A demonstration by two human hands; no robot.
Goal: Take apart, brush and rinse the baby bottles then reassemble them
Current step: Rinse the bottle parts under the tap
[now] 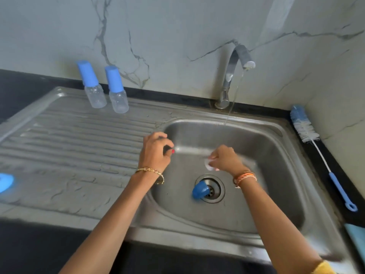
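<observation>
Stainless steel sink [276,147], basin smooth, drainboard ribbed; a blue plastic cap [200,189] lies on its side at the drain. Two clear plastic baby bottles [107,89] with blue caps stand at the drainboard's rear. A white-bristled bottle brush [308,133] rests on the black tabletop. Right hand [227,160] pinches a small translucent piece, blurred; left hand [156,151], fingers curled, contents indiscernible. Thin water runs from the tap [235,64]

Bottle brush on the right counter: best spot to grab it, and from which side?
Grip the bottle brush by its blue handle at the near end, fingers closing across it from above. It lies flat on the counter beside the sink, bristles pointing away into the wall corner, so the handle is the end nearest the right hand. The thin white stem looks harder to hold.
</observation>
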